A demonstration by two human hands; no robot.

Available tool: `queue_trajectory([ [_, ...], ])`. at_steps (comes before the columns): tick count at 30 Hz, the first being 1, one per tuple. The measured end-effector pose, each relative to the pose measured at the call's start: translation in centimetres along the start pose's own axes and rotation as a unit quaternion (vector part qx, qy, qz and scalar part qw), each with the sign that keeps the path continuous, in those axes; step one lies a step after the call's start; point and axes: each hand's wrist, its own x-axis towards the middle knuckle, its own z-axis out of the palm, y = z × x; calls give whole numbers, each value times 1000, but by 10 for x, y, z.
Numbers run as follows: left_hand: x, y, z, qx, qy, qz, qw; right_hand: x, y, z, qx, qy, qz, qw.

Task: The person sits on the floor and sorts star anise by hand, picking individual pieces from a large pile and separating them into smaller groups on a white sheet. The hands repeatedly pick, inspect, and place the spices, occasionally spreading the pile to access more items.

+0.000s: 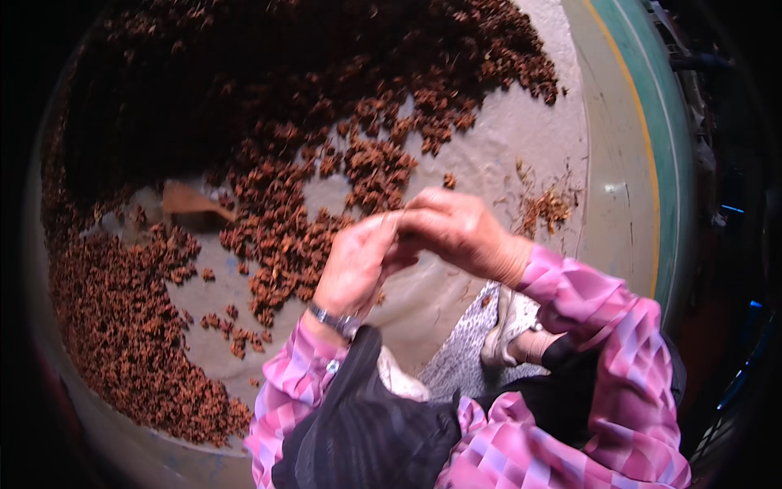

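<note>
My left hand (pixel 357 263), with a watch (pixel 335 319) on its wrist, meets my right hand (pixel 467 232) in front of my knees. Both hands are slightly blurred and their fingertips come together, hiding whatever may be between them. Beneath and beyond them lies a loose spread of brown dried star anise (pixel 379 171) on a pale sheet (pixel 507 140). One single star anise piece (pixel 449 180) rests just past my right hand. A small pile of thin stalks and debris (pixel 544 211) lies to the right of that hand.
A wooden paddle-like tool (pixel 190 200) lies between the shaded far heap and a denser star anise heap (pixel 122 342) at left. My shoes (pixel 513 324) flank a speckled mat (pixel 464 348). Beyond the sheet, the floor has a yellow line (pixel 641 122) and green band (pixel 669 159).
</note>
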Motion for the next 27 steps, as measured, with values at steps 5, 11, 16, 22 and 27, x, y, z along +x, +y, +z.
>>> queue_trajectory([
  [5, 2, 52, -5, -83, -80, 105, 988, 57, -15, -29, -128, 10, -126, 984],
  [11, -21, 85, 12, 20, -25, 222, 974, 110, -45, -61, -62, -73, 8, 995],
  [16, -78, 80, 19, 254, 22, 285, 924, 101, -65, -83, 154, -113, 230, 954],
  [22, -179, 55, -75, 775, 98, 33, 623, -6, 19, -57, -255, -373, 169, 876],
  [27, -137, 45, -40, 536, 106, -60, 836, -20, 68, 47, -194, -208, 87, 955],
])
